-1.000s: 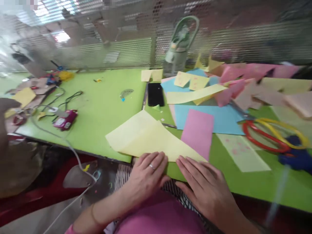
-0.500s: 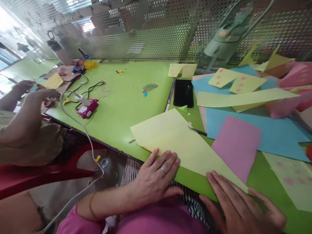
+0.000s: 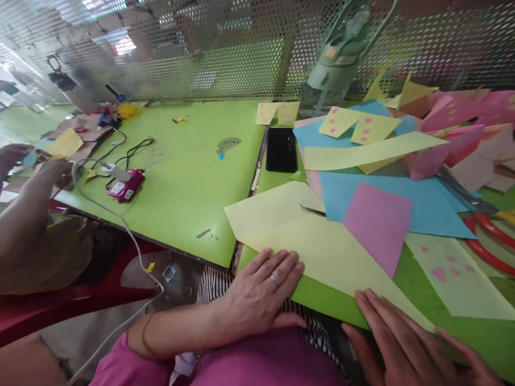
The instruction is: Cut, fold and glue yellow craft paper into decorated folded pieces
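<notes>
A large pale yellow sheet of paper (image 3: 277, 225) lies on the green table before me, its lower part slanting towards my right side. My left hand (image 3: 265, 292), wearing a ring, rests flat on the sheet's near edge with its fingers stretched out. Farther right, my right hand (image 3: 414, 343) lies with extended fingers on the sheet's narrow lower end; the picture's bottom edge cuts off part of it. The thin dark metal tip of a tool (image 3: 313, 210) lies over the sheet's upper right edge. A pink piece of paper (image 3: 378, 225) adjoins the sheet's right side.
Blue sheets (image 3: 430, 206), a yellow strip (image 3: 370, 151) and red-handled scissors (image 3: 486, 244) lie to the right. A black phone (image 3: 281, 150) and green-lidded bottle (image 3: 333, 69) are farther back. At left, a co-worker's hands (image 3: 52, 171) are near a corded pink device (image 3: 126, 185).
The yellow sheet has slid right with both my hands on it, and its edge now passes under the tool tip. The view has turned slightly right, showing the red scissor handles.
</notes>
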A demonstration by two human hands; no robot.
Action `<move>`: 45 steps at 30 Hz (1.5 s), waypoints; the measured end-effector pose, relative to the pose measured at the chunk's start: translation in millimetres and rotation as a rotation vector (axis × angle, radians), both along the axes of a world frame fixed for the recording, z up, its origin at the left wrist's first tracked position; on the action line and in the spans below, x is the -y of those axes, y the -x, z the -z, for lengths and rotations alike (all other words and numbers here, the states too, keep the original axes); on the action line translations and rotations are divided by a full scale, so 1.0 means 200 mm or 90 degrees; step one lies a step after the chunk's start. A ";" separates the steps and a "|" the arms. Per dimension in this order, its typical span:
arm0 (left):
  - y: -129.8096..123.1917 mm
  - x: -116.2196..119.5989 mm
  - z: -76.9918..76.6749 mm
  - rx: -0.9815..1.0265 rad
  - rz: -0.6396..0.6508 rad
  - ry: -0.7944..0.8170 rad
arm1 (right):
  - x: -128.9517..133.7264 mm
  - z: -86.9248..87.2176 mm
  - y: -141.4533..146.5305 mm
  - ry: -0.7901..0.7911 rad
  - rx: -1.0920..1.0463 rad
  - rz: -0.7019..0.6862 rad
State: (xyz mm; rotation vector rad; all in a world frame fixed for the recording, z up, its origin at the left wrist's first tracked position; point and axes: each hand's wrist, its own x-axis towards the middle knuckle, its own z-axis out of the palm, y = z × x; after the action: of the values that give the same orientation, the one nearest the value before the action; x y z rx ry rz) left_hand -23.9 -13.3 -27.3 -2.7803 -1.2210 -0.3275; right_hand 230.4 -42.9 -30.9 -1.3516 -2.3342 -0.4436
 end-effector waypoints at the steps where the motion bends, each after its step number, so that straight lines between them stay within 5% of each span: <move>1: 0.01 0.00 0.00 -0.006 -0.007 0.001 | 0.00 0.00 0.01 0.002 -0.005 0.008; 14: 0.22 0.06 -0.04 -0.060 -0.176 -0.063 | -0.02 0.04 -0.01 -0.063 0.014 -0.001; 20: 0.22 0.08 -0.03 0.021 -0.155 -0.069 | 0.00 -0.01 0.01 -0.074 0.009 0.010; 30: 0.12 0.12 0.04 0.145 -0.086 -0.072 | 0.12 0.00 -0.03 0.014 -0.076 0.225; 40: 0.10 0.12 0.06 0.117 -0.102 -0.086 | 0.04 0.04 0.23 0.068 -0.169 0.091; 45: 0.14 0.08 0.05 0.037 -0.122 -0.109 | -0.02 0.03 0.21 0.002 -0.095 0.012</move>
State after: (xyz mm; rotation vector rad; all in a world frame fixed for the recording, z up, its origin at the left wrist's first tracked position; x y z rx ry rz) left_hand -51.5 -30.1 -37.2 -2.5032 -1.3885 -0.4757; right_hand 188.7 -38.5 -37.3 -1.3606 -2.2028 -0.3325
